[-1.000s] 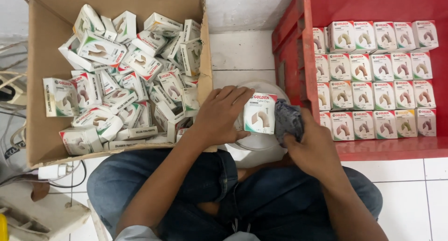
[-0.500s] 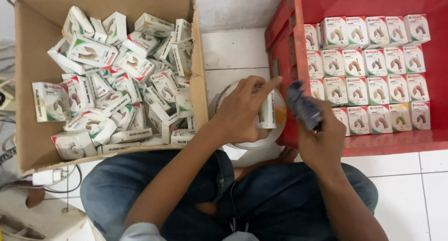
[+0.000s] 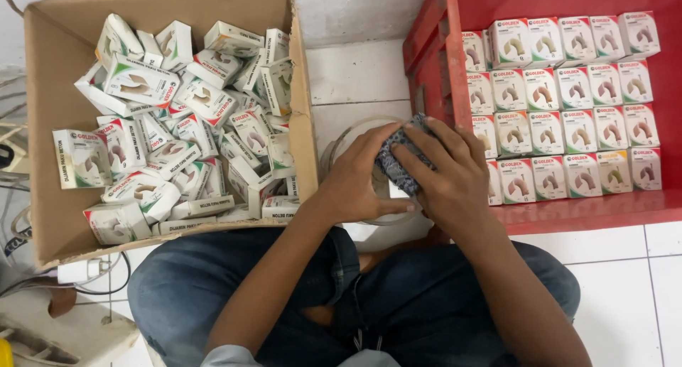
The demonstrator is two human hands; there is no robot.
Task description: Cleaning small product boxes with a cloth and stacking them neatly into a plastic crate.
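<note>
My left hand [image 3: 353, 186] and my right hand [image 3: 451, 179] meet over my lap, between the two containers. The left hand grips a small white carton [image 3: 398, 191] that is almost wholly hidden. With my right hand I press a dark patterned cloth [image 3: 396, 161] onto the carton's top face. Both hands hover above a round, pale container [image 3: 332, 152] standing on the floor in front of my knees.
A brown cardboard box [image 3: 50, 90] at the left holds several small white cartons in a loose heap. A red plastic crate [image 3: 433, 61] at the right holds the same cartons in neat rows. Cables and a white object [image 3: 64, 331] lie at the lower left on the white tiled floor.
The carton stood visible in my left hand with the cloth held apart in my right. Now the hands have come together and the cloth covers the carton.
</note>
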